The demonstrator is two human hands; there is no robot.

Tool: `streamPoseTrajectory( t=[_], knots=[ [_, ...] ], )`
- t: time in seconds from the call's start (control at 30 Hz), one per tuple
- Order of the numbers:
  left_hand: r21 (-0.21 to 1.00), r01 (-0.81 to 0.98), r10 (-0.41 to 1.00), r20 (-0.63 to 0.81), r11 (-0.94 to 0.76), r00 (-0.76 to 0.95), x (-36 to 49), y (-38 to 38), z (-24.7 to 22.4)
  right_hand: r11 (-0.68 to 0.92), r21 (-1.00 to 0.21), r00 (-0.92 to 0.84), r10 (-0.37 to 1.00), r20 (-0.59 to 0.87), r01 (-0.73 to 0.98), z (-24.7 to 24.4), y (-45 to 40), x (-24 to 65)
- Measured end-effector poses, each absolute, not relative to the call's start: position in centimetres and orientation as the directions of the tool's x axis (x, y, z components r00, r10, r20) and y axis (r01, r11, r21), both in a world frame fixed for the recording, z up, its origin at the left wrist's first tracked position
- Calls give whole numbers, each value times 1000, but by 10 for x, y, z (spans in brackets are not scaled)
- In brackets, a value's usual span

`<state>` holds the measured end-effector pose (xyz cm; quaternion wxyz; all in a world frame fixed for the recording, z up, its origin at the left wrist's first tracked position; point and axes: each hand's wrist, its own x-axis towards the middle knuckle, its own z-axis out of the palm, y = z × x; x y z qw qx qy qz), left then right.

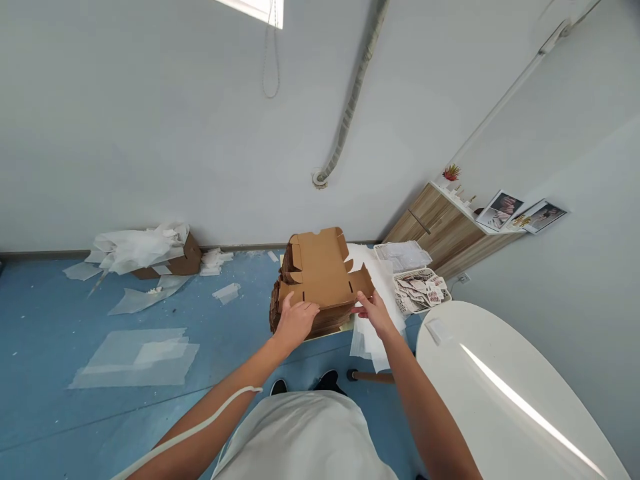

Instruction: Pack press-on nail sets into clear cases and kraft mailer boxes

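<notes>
"So, what does the head camera give you?"
"I see my right hand point(375, 313) pinching the right-hand flap of the top cardboard blank point(324, 263), thumb above, fingers underneath."
"And the other?"
"My left hand point(297, 321) is curled at the near edge; I can't tell whether it grips."
"Where's that blank?"
"Lying on the cardboard stack point(333, 320), just beside the white sheets point(373, 337) to its right."
</notes>
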<state>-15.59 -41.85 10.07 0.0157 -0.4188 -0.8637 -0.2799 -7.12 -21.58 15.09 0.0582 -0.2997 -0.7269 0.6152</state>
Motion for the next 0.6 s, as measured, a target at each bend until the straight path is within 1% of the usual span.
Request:
streamPoseTrajectory(
  t=[0.2, 0.3, 0.37, 0.43, 0.5, 0.6],
  knots=[
    [526, 729, 746, 239, 439, -622, -136, -409, 93, 63, -930, -750, 613, -250, 361, 151, -221, -63],
    [523, 743, 771, 228, 419, -595, -128, -402, 98, 77, -933, -726, 653, -218, 351, 150, -217, -50],
    [512, 761, 779, 249, 399, -576, -122, -396, 105, 72, -944, -709, 679, -190, 322, 150, -210, -38],
    [503, 765, 756, 289, 402, -587, -116, -390, 114, 55, -956, -680, 715, -164, 288, 149, -199, -24],
    [505, 741, 708, 311, 442, -634, -110, -382, 120, 31, -966, -644, 751, -147, 257, 148, -187, -7],
    [568, 639, 592, 301, 518, -748, -103, -367, 120, -15, -973, -579, 801, -151, 232, 142, -167, 25]
  ],
)
